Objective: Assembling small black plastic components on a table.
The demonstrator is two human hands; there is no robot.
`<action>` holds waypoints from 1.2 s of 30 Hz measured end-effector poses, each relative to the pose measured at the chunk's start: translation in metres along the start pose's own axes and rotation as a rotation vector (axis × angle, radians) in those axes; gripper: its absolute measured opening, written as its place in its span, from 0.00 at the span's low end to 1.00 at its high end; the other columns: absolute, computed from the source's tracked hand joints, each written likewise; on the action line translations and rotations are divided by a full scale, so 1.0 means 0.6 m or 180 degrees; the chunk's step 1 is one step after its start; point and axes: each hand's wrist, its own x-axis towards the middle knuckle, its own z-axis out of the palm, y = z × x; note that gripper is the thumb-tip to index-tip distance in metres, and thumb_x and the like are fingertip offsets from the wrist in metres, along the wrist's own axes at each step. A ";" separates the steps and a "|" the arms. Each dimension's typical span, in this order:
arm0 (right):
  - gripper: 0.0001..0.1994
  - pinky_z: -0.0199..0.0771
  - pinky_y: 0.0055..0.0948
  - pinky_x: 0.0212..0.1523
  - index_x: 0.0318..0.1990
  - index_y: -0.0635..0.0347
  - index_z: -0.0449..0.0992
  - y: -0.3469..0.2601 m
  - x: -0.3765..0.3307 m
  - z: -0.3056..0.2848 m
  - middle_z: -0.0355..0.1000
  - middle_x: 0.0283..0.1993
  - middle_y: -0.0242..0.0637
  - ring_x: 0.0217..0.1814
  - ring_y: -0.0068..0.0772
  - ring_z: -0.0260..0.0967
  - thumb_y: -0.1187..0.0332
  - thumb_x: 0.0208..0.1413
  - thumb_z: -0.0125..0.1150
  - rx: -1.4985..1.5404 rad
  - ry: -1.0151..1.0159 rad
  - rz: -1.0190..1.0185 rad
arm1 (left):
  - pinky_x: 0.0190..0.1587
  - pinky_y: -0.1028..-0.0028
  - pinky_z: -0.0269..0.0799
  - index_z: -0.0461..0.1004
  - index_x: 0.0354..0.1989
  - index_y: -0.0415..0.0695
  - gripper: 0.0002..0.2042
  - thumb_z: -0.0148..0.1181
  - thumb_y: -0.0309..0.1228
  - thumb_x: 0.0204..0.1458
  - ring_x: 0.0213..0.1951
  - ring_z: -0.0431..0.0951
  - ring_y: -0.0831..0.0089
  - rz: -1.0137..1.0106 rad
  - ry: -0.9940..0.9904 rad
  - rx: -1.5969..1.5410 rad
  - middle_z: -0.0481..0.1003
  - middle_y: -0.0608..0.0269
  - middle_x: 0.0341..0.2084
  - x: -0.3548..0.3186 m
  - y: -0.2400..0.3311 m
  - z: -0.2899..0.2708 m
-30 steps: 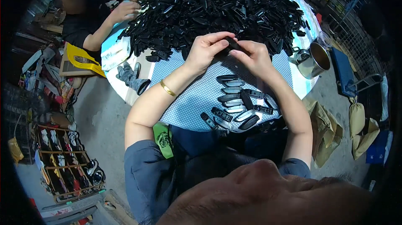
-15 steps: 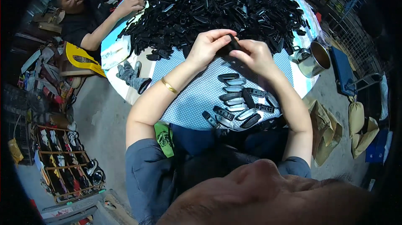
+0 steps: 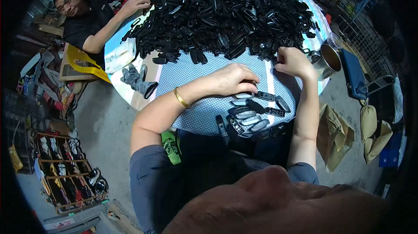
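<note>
My left hand (image 3: 234,79) reaches over a small group of elongated black and grey plastic casings (image 3: 254,120) near the table's front edge. Its fingers bend down and close at the group's far end; what lies under them is mostly hidden. Farther right, my right hand (image 3: 293,63) is at the near edge of a large heap of similar black plastic pieces (image 3: 217,16). Its fingers are curled together, with their tips by the dark pieces, and I cannot make out what they hold. A patterned cloth (image 3: 191,66) covers the table under both hands.
A metal mug (image 3: 327,62) stands at the right table edge. Grey gloves (image 3: 138,81) and a white packet (image 3: 121,55) lie at the left. Across the heap's left side, another person's hands (image 3: 138,2) work at the table edge. A yellow chair (image 3: 87,66) stands left.
My hands have parted from the black piece they held together. The left has come down toward the small group; the right has moved right to the heap's edge. Several casings in the group have shifted.
</note>
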 end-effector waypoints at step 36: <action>0.14 0.71 0.23 0.35 0.49 0.66 0.69 -0.089 0.088 0.010 0.72 0.36 0.37 0.35 0.25 0.71 0.68 0.58 0.48 0.1881 0.0789 -0.1475 | 0.36 0.83 0.68 0.69 0.47 0.39 0.13 0.49 0.31 0.57 0.33 0.70 0.82 -0.1174 0.2239 -0.3435 0.73 0.65 0.37 0.000 -0.067 -0.025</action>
